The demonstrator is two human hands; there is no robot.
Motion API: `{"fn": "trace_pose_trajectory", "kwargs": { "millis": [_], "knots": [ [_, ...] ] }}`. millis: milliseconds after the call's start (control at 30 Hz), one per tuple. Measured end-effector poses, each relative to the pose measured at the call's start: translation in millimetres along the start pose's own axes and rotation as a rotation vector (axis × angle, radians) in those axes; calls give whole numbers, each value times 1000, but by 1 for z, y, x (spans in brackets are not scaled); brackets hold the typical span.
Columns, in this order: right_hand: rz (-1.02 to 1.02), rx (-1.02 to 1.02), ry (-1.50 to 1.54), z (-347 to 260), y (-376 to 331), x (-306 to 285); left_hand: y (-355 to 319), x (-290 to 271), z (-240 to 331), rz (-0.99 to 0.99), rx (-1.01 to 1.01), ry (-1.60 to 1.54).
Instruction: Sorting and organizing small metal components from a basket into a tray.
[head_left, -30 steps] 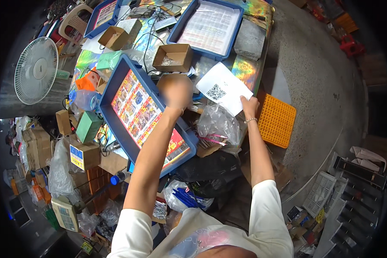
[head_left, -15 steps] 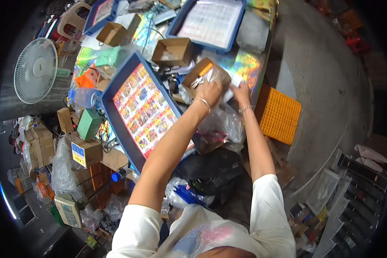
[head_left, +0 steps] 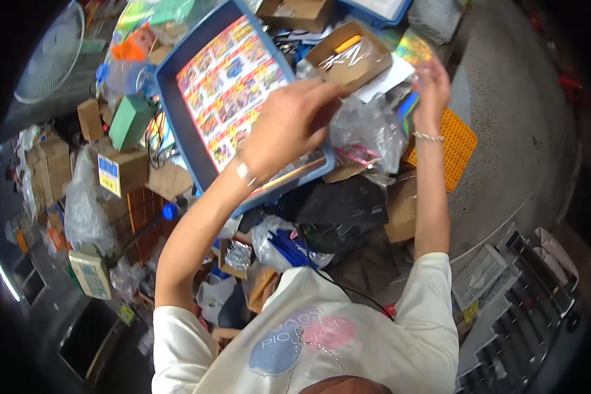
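Observation:
My left hand (head_left: pixel 285 128) reaches over a blue tray (head_left: pixel 177 111) lined with colourful picture cards. Its fingertips grip the near corner of a small open cardboard box (head_left: pixel 351 56) that holds a clear packet and an orange-handled tool. A white paper (head_left: pixel 393 75) lies under that box. My right hand (head_left: pixel 433 82), blurred and wearing a bracelet, pinches the paper's right edge, in front of a shiny holographic sheet (head_left: pixel 415 47). Crumpled clear plastic bags (head_left: pixel 368 128) lie just below both hands.
An orange gridded crate (head_left: pixel 456 144) sits to the right on the concrete floor. A white fan (head_left: pixel 46 59) is at the top left. A green box (head_left: pixel 131 118), labelled cartons (head_left: pixel 118 171), a black bag (head_left: pixel 341 210) and grey racks (head_left: pixel 505 295) crowd around.
My left hand moved from the tray to the small cardboard box and brought it over the white paper. My right hand stayed on the paper. The view shifted closer.

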State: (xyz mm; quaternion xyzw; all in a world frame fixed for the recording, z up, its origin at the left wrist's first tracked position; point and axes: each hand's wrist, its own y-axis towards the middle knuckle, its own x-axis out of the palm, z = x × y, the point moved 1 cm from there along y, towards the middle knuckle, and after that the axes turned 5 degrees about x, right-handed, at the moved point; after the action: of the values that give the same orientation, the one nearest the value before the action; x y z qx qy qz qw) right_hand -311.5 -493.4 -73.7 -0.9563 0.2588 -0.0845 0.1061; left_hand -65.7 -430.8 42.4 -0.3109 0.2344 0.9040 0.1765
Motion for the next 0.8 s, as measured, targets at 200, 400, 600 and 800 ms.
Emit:
{"fn": "trace_pose_trajectory", "kwargs": {
  "millis": [200, 400, 600, 800],
  "knots": [
    [-875, 76, 38, -106, -180, 96, -190, -66, 50, 225, -525, -94],
    [-1882, 90, -178, -121, -379, 168, -402, -21, 122, 398, -986, -199],
    [-2190, 372, -257, -46, -546, 183, -596, 82, 202, 408, -1484, -217],
    [-2195, 218, -552, 39, -643, 163, -753, 245, 266, 520, -1808, -374]
  ]
}}
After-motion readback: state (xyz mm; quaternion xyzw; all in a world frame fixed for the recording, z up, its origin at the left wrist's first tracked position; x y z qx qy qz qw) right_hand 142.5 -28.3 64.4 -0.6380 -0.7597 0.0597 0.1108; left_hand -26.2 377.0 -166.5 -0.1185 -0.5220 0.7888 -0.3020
